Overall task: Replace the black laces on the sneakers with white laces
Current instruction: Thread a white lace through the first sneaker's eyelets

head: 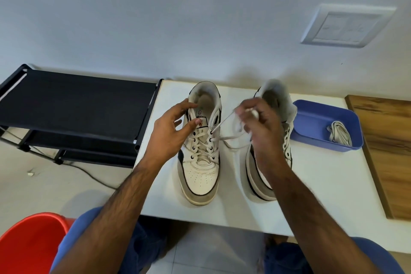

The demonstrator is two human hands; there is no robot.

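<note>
Head view, from the left: a red bucket point(31, 240) sits low in the corner, and behind it a black rack point(75, 104) stands against the wall, both out of the way of the work. On the white table point(322, 196) the left hand point(169, 131) rests against the side and collar of the left sneaker point(200, 162), fingers loosely spread and gripping nothing, probably to steady the shoe while the lace is drawn. That sneaker already carries a white lace point(222, 124) crossed through most of its eyelets, and one free end runs up and to the right from a top eyelet. The right hand point(258, 127) is curled around that end, pinching it near the tip and holding it taut above the gap between the shoes, likely so that it can be pulled snug or fed into the next hole. Beneath this hand stands the right sneaker point(266, 173); its eyelets look empty, though the hand hides much of it. Further right a blue tray point(311, 122) keeps a second white lace point(340, 133) bundled and within reach, presumably for that shoe. A wooden board point(389, 151) lies at the table's right edge. No black laces are in sight.
</note>
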